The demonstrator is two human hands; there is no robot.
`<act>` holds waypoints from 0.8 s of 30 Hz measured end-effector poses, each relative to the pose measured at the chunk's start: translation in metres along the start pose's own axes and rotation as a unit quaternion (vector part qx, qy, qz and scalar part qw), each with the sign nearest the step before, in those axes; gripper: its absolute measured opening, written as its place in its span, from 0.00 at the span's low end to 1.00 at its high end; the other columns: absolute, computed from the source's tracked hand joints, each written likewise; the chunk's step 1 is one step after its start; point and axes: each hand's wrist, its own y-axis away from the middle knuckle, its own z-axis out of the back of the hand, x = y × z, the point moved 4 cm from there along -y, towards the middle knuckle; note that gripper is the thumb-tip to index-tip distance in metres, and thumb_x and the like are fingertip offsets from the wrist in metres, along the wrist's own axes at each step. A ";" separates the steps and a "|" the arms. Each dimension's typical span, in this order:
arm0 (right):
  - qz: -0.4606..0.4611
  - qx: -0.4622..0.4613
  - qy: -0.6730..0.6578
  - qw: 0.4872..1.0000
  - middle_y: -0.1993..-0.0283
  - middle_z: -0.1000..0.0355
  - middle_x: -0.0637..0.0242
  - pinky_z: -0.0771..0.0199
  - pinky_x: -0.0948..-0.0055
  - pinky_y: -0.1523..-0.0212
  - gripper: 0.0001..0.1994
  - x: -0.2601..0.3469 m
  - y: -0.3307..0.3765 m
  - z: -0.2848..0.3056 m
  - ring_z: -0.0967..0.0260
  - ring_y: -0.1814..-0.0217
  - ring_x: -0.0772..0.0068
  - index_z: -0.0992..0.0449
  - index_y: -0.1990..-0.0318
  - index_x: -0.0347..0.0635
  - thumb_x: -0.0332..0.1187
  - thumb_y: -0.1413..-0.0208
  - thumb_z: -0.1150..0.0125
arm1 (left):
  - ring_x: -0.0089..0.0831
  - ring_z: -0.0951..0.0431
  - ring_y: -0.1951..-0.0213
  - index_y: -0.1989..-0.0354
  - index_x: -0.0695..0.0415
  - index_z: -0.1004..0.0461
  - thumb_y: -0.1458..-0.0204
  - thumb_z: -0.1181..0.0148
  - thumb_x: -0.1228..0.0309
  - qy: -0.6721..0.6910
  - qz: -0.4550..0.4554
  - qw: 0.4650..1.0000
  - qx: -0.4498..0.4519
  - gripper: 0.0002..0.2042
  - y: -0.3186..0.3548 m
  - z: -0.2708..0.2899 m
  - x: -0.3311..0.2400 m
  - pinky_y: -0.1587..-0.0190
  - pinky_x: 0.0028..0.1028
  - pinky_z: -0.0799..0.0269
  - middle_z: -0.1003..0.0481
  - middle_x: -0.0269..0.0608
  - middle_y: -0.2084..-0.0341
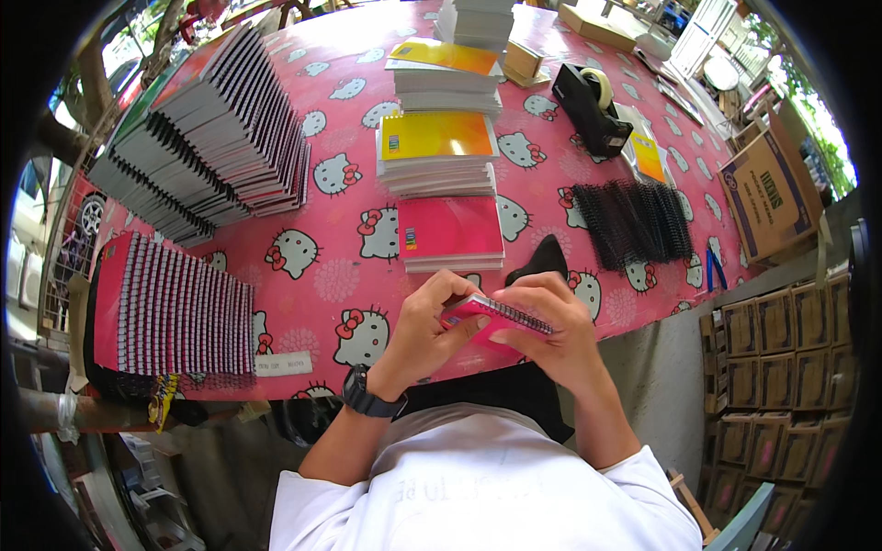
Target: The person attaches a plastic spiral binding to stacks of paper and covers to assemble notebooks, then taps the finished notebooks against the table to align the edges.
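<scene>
Close in front of me, at the table's near edge, a small pink notebook [491, 328] is held between both hands. A dark spiral coil runs along its upper right edge. My left hand [439, 329] grips the notebook's left end, thumb on the pink cover. My right hand [551, 321] closes around the coil side, its fingers over the binding and its thumb against the cover. A dark watch [372, 393] sits on my left wrist. Just beyond my hands lies a stack of pink-covered sheets [450, 231] without coils. A black pointed object [540, 260] lies behind my right hand, partly hidden.
Farther back stand yellow-covered stacks [436, 138]. Coil-bound notebooks rise at left in a tall pile [230, 119] and a pink pile [175, 303]. To the right are loose black coils [634, 225], a tape dispenser [593, 110], blue-handled pliers [715, 269] and a cardboard box [767, 197].
</scene>
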 end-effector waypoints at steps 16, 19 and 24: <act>0.069 -0.065 -0.090 0.991 0.63 0.26 0.61 0.26 0.71 0.63 0.12 0.027 -0.015 -0.023 0.27 0.62 0.64 0.24 0.59 0.38 0.25 0.52 0.34 | 0.22 0.23 0.64 0.65 0.62 0.23 0.56 0.34 0.82 0.037 -0.028 0.998 -0.049 0.09 0.010 0.022 -0.040 0.61 0.22 0.26 0.22 0.38 0.68; 0.082 -0.076 -0.092 0.989 0.63 0.27 0.60 0.26 0.71 0.63 0.11 0.028 -0.017 -0.023 0.27 0.62 0.63 0.24 0.60 0.38 0.25 0.52 0.34 | 0.25 0.22 0.64 0.66 0.61 0.22 0.57 0.34 0.81 0.001 -0.050 0.997 -0.055 0.09 0.011 0.025 -0.046 0.61 0.23 0.25 0.22 0.39 0.68; 0.100 -0.070 -0.114 0.986 0.66 0.28 0.62 0.27 0.72 0.65 0.12 0.029 -0.019 -0.029 0.28 0.64 0.64 0.25 0.62 0.39 0.28 0.54 0.30 | 0.27 0.21 0.66 0.67 0.60 0.21 0.57 0.34 0.81 -0.049 -0.063 0.995 -0.066 0.08 0.012 0.028 -0.057 0.62 0.23 0.24 0.22 0.40 0.69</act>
